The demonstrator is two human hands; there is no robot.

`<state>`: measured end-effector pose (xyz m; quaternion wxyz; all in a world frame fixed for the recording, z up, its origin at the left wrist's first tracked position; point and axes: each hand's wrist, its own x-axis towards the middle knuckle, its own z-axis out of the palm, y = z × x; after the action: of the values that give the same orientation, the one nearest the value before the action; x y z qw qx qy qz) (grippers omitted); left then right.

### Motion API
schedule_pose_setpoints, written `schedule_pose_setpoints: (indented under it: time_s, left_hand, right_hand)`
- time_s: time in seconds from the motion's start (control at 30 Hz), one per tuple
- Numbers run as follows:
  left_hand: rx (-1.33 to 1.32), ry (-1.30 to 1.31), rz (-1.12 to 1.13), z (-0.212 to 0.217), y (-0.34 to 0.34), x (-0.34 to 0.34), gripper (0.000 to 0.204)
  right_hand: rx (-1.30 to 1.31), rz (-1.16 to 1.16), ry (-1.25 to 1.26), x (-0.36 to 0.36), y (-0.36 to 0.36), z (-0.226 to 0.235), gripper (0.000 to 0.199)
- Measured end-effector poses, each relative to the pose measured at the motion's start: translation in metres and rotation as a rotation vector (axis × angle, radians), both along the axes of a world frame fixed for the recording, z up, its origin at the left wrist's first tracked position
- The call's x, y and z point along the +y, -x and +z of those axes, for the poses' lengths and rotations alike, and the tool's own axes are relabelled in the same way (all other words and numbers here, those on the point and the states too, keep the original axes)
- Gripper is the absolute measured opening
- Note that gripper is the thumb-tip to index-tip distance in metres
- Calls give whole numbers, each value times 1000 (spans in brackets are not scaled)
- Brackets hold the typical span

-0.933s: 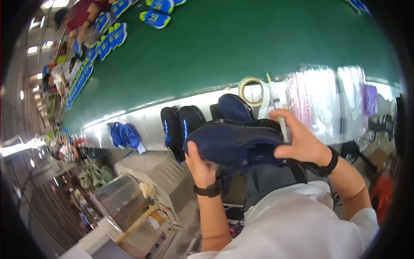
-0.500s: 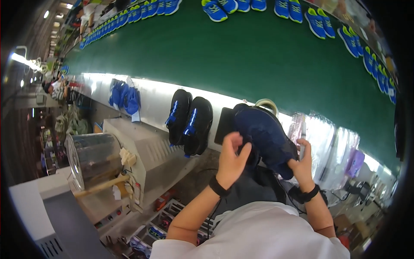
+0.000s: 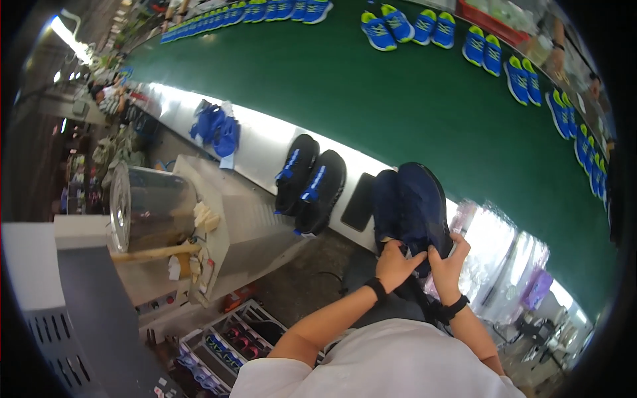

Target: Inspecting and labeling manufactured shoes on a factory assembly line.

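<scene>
Two dark navy shoes stand side by side at the edge of the bench, toes pointing away from me. The right navy shoe [image 3: 424, 199] has my right hand [image 3: 448, 264] closed on its heel, thumb on the inner side and fingers along the outer side. My left hand [image 3: 397, 266] is closed at the heel end, its thumb reaching to the right shoe. Its curled fingers lie by the heel of the left navy shoe [image 3: 387, 205] and are partly hidden. Left of them lies a black phone-like slab [image 3: 359, 202].
A pair of black shoes with blue laces [image 3: 312, 186] stands to the left on the metal ledge [image 3: 262, 126]. Beyond runs a green belt [image 3: 298, 79] lined with blue shoes [image 3: 434, 28]. Clear plastic bags [image 3: 488, 245] lie right. A beige machine [image 3: 245, 212] stands at left.
My left hand has come in from the left to the heel end. The navy shoe has straightened beside its mate, and a roll of tape behind it is now hidden. The view has shifted.
</scene>
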<state>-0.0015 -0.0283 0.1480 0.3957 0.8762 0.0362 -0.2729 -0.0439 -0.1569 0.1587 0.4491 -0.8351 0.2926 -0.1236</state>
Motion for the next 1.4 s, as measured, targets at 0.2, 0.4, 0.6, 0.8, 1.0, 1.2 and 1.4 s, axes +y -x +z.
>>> schedule_pose_setpoints:
  time_s: [0.2, 0.4, 0.6, 0.8, 1.0, 1.2, 1.4]
  left_hand:
    - [189, 221, 392, -24, -1, 4, 56]
    - [-14, 361, 362, -41, -14, 23, 34]
    - [-204, 600, 412, 64, -78, 86, 34]
    - [-300, 75, 219, 81, -240, 220, 24]
    - [-523, -772, -37, 55, -332, 291, 29]
    - [-197, -1005, -51, -16, -335, 330, 26]
    - [-981, -718, 292, -15, -284, 294, 34]
  right_hand:
    - [-45, 114, 49, 12, 2, 9, 56]
    - [-106, 316, 70, 12, 0, 34, 51]
    - [-268, 233, -181, -3, -26, 76, 39]
    - [-173, 268, -220, -10, -25, 66, 32]
    - [34, 367, -211, 2, -35, 75, 24]
    - [-23, 433, -102, 22, -69, 68, 28]
    - [63, 468, -283, 44, -108, 67, 32]
